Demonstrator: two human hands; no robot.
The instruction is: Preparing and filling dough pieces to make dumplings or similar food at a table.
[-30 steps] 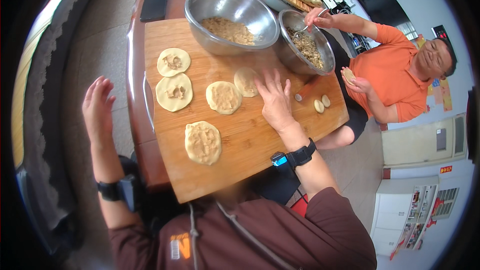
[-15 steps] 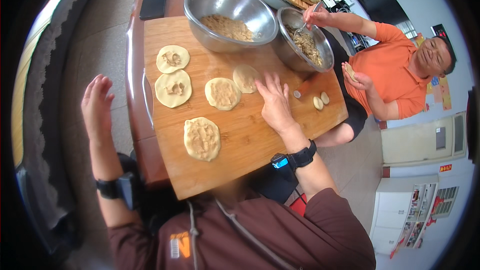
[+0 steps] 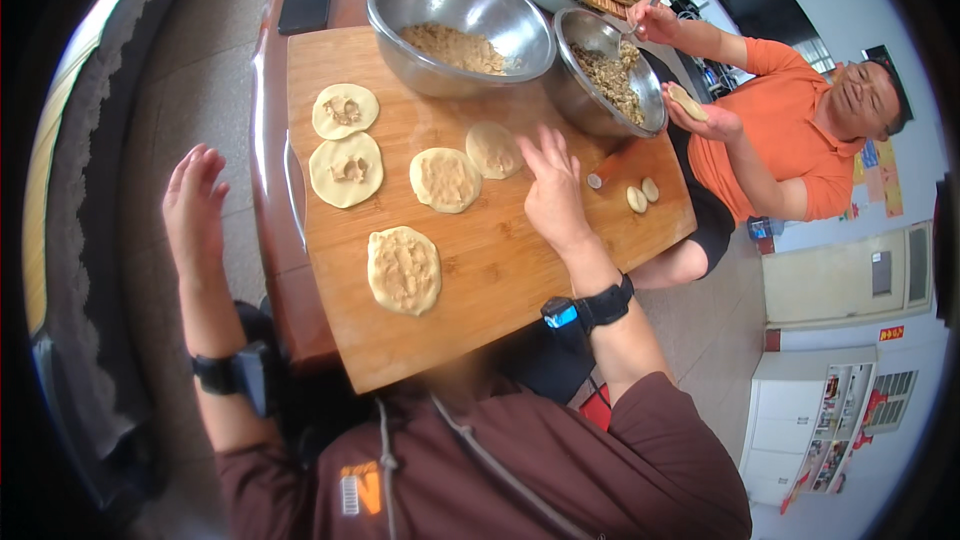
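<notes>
My right hand (image 3: 552, 190) is over the wooden board with fingers spread and nothing in it, just right of a thin dough round (image 3: 493, 150). To the left of that round lies a dough round spread with filling (image 3: 445, 180); a larger, coated one (image 3: 404, 270) sits nearer me. Two more rounds, an upper one (image 3: 345, 112) and a lower one (image 3: 346, 170), touch at the board's left, each with a dab of filling in its middle. My left hand (image 3: 195, 205) is raised off the board's left side, fingers loosely bent and apart, holding nothing.
A large steel bowl of pale filling (image 3: 455, 48) stands at the board's far edge. Across from me, a person in orange (image 3: 775, 130) holds dough and a spoon by a smaller bowl (image 3: 605, 75). A brown rod (image 3: 615, 165) and small dough pieces (image 3: 637, 199) lie at right.
My right hand has drawn slightly right, away from the thin round. The other person's spoon has come up with filling on it, and their dough is now closer to the smaller bowl.
</notes>
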